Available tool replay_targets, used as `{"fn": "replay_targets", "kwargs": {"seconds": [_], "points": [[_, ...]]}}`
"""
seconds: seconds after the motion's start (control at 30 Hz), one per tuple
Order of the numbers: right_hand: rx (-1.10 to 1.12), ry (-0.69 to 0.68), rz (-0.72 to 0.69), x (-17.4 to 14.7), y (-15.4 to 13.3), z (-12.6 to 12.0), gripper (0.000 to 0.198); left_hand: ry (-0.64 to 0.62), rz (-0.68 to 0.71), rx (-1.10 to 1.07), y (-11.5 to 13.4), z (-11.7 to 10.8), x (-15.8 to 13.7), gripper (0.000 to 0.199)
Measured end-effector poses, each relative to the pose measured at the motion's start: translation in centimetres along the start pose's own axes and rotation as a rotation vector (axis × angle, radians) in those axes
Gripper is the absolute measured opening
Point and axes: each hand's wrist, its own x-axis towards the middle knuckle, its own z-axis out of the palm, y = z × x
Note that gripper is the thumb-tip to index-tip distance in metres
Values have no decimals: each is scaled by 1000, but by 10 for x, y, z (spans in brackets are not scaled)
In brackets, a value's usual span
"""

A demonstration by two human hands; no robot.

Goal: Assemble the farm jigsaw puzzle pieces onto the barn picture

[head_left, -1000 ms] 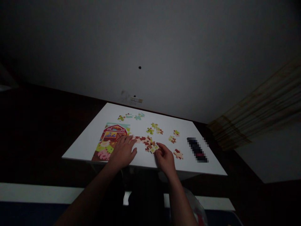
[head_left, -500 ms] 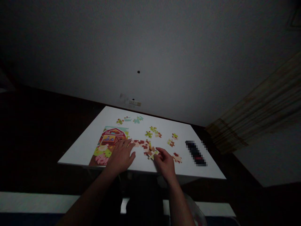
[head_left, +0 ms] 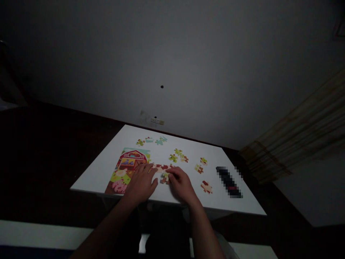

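On the counter (head_left: 94,174), the left hand (head_left: 142,182) lies flat, grip apart, over the right side of the puzzle (head_left: 124,173). The right hand (head_left: 181,182) has its grip clamped on a piece (head_left: 165,178), just right of the left thumb. Other pieces (head_left: 199,169) lie farther right and along the far side.

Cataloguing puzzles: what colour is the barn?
The barn looks red and orange-yellow, shown in the head view.
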Motion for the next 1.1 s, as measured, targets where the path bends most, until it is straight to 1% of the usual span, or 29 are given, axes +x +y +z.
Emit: {"fn": "replay_targets", "kwargs": {"seconds": [0.07,0.1,0.2,0.3,0.43,0.57,0.63,0.83,0.97,1.1], "points": [[-20,-70,-65,7,-3,7,26,0,-6,-4,0,0,0,37],[-31,-84,-82,10,-3,9,28,0,-10,-6,0,0,0,37],[-119,-5,-89,11,2,9,30,2,-20,-8,0,0,1,38],[-168,71,-56,2,11,-1,30,1,-6,-27,2,-2,0,39],[-180,73,-6,-14,23,-14,29,-1,109,-72,5,-3,-2,39],[-182,63,30,-21,26,-16,30,37,210,-90,5,-1,-5,34],[-186,50,27,-21,26,-16,29,40,230,-82,6,0,-7,32],[-185,11,11,-21,25,-18,25,-14,116,32,18,-4,-1,33],[-175,15,10,-22,27,-20,25,-50,108,70,30,-3,9,40],[-164,18,6,-22,28,-20,24,-101,94,33,36,2,16,33]]}}
